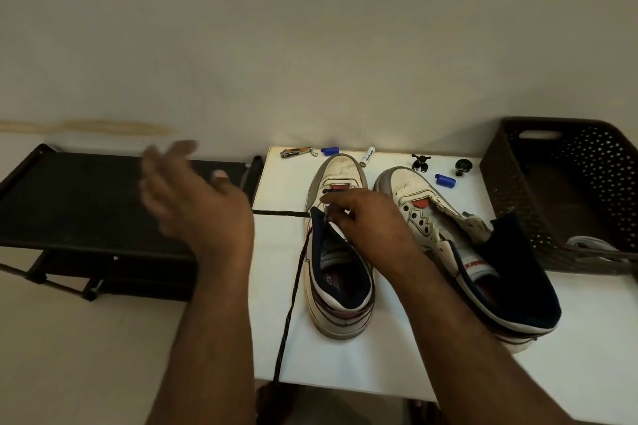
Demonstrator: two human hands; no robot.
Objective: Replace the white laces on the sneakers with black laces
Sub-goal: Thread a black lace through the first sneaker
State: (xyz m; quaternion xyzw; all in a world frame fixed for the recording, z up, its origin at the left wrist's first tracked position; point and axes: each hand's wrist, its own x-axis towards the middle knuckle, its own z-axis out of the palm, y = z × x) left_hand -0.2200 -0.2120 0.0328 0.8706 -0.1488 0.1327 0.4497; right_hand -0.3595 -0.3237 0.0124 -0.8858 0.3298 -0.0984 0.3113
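Left sneaker (pixel 340 248) toe-away lengthwise, black lace (pixel 293 290) seemingly under right hand (pixel 369 221)

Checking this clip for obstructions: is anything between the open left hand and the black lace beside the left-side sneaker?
Nothing visible. The left hand hovers open left of the table, and the black lace lies exposed on it beside the sneaker. The right hand works at the eyelets, clear of that path.

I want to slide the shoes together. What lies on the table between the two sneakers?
Nothing: the head view shows bare white table between the left sneaker and right sneaker.
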